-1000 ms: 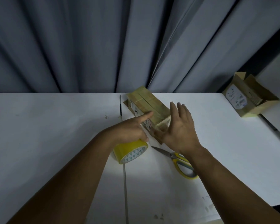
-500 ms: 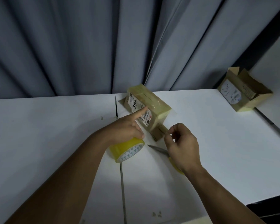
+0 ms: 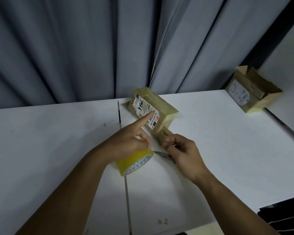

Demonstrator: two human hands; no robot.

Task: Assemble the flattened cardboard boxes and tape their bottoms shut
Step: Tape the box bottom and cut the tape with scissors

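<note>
Left hand (image 3: 126, 145) holds tape (image 3: 134, 162), index on box (image 3: 161, 104); right fingers (image 3: 168, 141) pinch flap (image 3: 160, 135)

A grey-blue pleated curtain (image 3: 75, 48) fills the view from 9 to 1 o'clock, behind a white tabletop (image 3: 41, 150). A thin dark seam (image 3: 127, 192) crosses the tabletop from 12 toward 6 o'clock. Small pale scraps (image 3: 162, 221) lie near 6 o'clock. At 5 o'clock, past the edge, is a black thing (image 3: 285, 217) with thin pale lines, too dim to identify. A pale wall (image 3: 288, 53) stands at 2 o'clock.
</note>
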